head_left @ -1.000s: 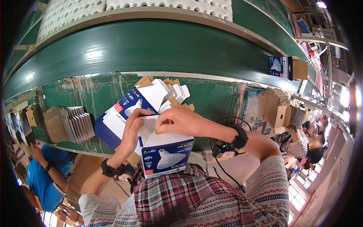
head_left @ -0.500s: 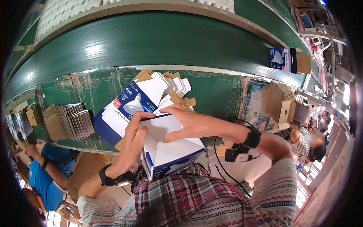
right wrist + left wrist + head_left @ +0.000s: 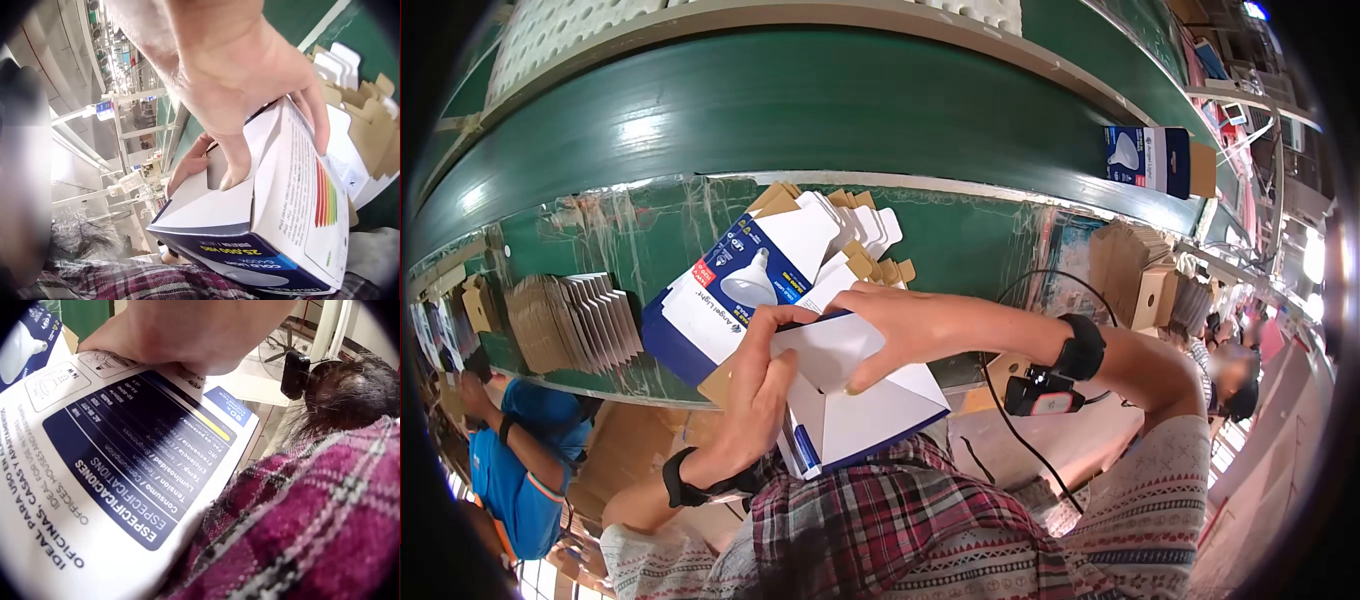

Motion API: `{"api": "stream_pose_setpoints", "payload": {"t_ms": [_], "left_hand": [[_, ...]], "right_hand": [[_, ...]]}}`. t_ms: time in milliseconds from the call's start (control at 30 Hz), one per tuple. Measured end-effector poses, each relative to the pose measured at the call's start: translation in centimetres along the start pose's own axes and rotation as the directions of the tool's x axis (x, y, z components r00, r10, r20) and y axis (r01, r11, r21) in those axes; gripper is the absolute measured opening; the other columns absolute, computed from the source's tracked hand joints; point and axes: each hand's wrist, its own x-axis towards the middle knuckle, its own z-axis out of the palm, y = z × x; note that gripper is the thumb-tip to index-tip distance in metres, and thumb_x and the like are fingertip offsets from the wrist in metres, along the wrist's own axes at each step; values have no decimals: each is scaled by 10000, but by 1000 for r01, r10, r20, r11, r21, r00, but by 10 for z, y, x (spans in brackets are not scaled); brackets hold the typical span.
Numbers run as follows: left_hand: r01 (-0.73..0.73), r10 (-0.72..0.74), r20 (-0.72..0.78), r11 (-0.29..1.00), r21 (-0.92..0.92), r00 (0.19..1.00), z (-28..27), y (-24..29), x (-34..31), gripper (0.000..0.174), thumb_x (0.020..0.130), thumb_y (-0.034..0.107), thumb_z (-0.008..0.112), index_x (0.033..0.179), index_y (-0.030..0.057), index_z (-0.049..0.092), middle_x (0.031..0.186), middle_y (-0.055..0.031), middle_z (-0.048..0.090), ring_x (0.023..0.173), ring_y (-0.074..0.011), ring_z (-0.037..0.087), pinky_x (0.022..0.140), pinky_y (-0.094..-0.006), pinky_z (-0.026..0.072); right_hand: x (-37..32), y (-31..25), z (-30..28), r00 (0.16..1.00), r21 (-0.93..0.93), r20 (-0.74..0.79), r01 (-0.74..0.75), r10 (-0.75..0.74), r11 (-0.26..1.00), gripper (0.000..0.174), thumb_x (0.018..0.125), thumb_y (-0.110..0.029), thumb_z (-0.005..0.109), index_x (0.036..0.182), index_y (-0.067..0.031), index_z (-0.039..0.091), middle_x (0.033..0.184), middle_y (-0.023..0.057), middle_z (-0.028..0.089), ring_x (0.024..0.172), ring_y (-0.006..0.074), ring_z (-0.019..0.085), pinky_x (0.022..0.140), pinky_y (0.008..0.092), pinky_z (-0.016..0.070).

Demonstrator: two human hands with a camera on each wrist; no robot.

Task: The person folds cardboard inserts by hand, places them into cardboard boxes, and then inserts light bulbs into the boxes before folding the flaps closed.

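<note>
A blue-and-white light bulb box (image 3: 890, 415) is held just above the plaid shirt, its white end flaps facing up in the head view. My left hand (image 3: 745, 410) grips its left side. With the thumb on a white flap and the fingers round the far wall, my right hand (image 3: 231, 87) grips the box too, as the right wrist view shows. A printed specifications panel (image 3: 131, 469) fills much of the left wrist view. Just beyond my hands lies a pile of flattened bulb boxes (image 3: 745, 280), their brown and white tabs fanned out.
A green conveyor belt (image 3: 820, 110) runs across behind the work ledge, carrying another bulb box (image 3: 1140, 155) at right. Folded cartons (image 3: 570, 320) stand in a row at left, with brown cartons (image 3: 1140, 290) at right. Someone in a blue shirt (image 3: 525, 450) sits at left.
My right hand has gone from reaching into the box top with bent fingers to a wide grip over its flap and far wall. The box has tilted, hiding its printed front from the head view.
</note>
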Motion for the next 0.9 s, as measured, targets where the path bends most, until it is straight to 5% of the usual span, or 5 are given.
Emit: {"api": "stream_pose_setpoints", "payload": {"t_ms": [333,467,567,667,900], "left_hand": [[9,-8,9,999,-39,1000,-1,-6,3,365,714,64,334,1048,16,475,987,-102,491,868,-155,486,778,-272,405],[40,-42,-25,994,-100,999,-2,2,-2,371,704,26,324,1043,8,475,992,-103,490,858,-154,488,759,-257,407],[75,-79,-16,983,-165,997,-9,-9,-1,369,699,26,335,1039,10,476,990,-100,483,880,-157,474,779,-254,391],[73,-74,-16,996,-58,997,-7,-4,-1,364,698,36,341,1035,11,477,989,-100,480,907,-157,454,804,-253,369],[34,-34,-2,999,-33,999,-4,-4,-1,360,696,47,345,1027,10,481,984,-106,480,914,-174,446,813,-262,357]], "right_hand": [[6,-12,-7,979,-96,95,-174,183,980,756,645,-457,691,1130,47,405,1044,148,441,1064,289,450,806,410,419],[-5,-20,11,965,-274,-258,-21,-52,962,627,671,-348,704,1102,18,433,997,147,455,1000,276,469,806,407,418],[-16,-47,21,778,-560,-454,131,-435,818,359,723,-126,633,1029,1,494,923,129,482,963,241,469,799,372,424],[-20,-40,40,880,-478,-220,278,-420,833,272,709,-38,588,971,5,530,919,90,496,957,224,476,783,337,436],[-20,-37,40,902,-228,-294,254,-315,940,155,817,-110,512,866,-19,626,859,72,541,875,230,520,765,334,428]]}}
